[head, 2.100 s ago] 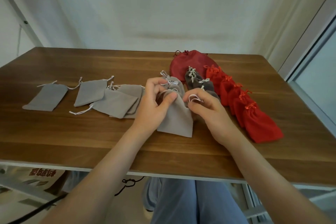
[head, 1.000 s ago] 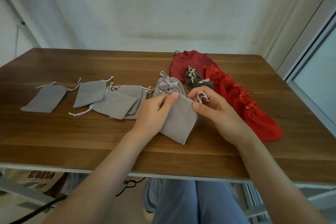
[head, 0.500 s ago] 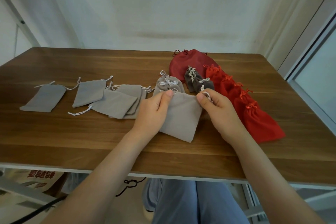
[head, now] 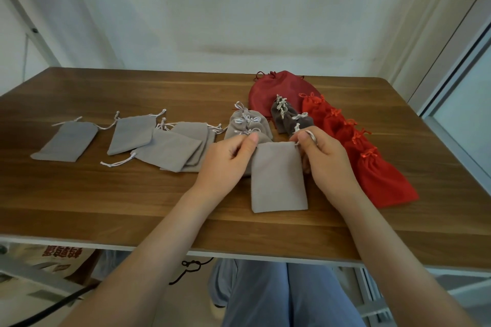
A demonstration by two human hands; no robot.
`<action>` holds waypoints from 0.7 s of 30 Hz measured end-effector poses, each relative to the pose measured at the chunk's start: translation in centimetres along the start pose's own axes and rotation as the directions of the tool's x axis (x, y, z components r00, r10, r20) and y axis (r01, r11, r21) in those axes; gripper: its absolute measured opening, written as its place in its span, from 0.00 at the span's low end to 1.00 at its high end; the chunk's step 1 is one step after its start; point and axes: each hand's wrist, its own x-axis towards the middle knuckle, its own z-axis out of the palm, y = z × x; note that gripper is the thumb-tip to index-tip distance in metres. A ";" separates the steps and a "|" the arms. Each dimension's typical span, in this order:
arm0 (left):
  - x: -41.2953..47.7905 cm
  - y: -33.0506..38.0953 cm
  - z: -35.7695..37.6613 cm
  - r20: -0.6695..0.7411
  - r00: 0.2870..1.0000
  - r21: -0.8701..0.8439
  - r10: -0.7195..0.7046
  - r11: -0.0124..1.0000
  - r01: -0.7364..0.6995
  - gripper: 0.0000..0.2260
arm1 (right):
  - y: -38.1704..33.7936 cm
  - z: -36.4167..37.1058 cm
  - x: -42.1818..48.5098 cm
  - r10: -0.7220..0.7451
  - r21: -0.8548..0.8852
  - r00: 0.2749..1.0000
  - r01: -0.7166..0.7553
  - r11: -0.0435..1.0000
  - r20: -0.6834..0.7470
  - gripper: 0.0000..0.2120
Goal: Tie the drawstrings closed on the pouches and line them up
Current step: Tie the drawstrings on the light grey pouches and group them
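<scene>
Hands (head: 225, 159) (head: 325, 159) on top corners of grey pouch (head: 277, 178)

Grey pouch (head: 277, 178): matt velvety cloth; table (head: 132, 202): smooth wood-grain, slight sheen.

Both forearms reach forward, close together. The left hand (head: 225, 160) and right hand (head: 328, 159) each pinch a top corner of the pouch (head: 277, 180), fingers curled.

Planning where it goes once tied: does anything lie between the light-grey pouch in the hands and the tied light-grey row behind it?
Nothing visible does. The flat light-grey fabric pouch, pinched at its top corners by the left hand and right hand, sits directly before the row of tied light-grey pouches.
</scene>
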 end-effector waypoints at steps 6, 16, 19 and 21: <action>0.1 0.0 0.2 -0.047 0.999 0.159 0.002 0.987 0.005 0.20 | 0.4 -0.1 0.3 0.039 -0.029 0.986 -0.044 0.999 -0.160 0.14; -0.1 0.2 -0.2 -0.212 0.977 0.108 0.000 0.994 0.023 0.20 | 0.1 -0.7 0.9 0.123 0.154 0.942 -0.078 0.985 -0.313 0.12; -0.1 0.4 0.0 -0.130 0.990 0.092 0.061 0.995 -0.049 0.18 | -1.0 -1.0 1.4 -0.044 0.166 0.992 0.064 0.984 -0.122 0.11; -0.2 0.5 0.0 -0.098 0.987 0.099 0.128 0.988 -0.118 0.16 | -1.7 -0.9 2.0 -0.133 0.139 0.989 0.123 0.983 0.062 0.15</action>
